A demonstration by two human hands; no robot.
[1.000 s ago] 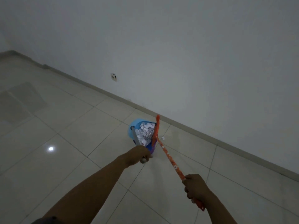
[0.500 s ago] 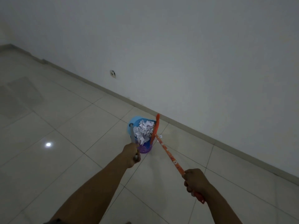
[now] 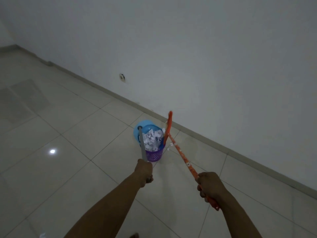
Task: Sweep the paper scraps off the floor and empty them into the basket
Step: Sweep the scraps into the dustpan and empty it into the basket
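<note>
- While the paper scraps sat heaped in the purple basket near the foot of the wall, the pile rose above the rim, so the emptying looked nearly finished rather than done.
- The blue dustpan stood tilted steeply at the basket's far side, its mouth facing the heap. A clean pour would call for holding its lip inside the rim and raising it slowly, so the light paper slid instead of fluttering out.
- The left hand gripped the pan's grey handle, fingers curled round it.
- The right hand was closed round the shaft of the orange broom, whose head stood on edge against the basket's right side. There it seemed well placed to block spill and nudge clinging pieces down.
- A few stray scraps lay on the floor just beside the basket on the right. They would likely need one more sweep.
</note>
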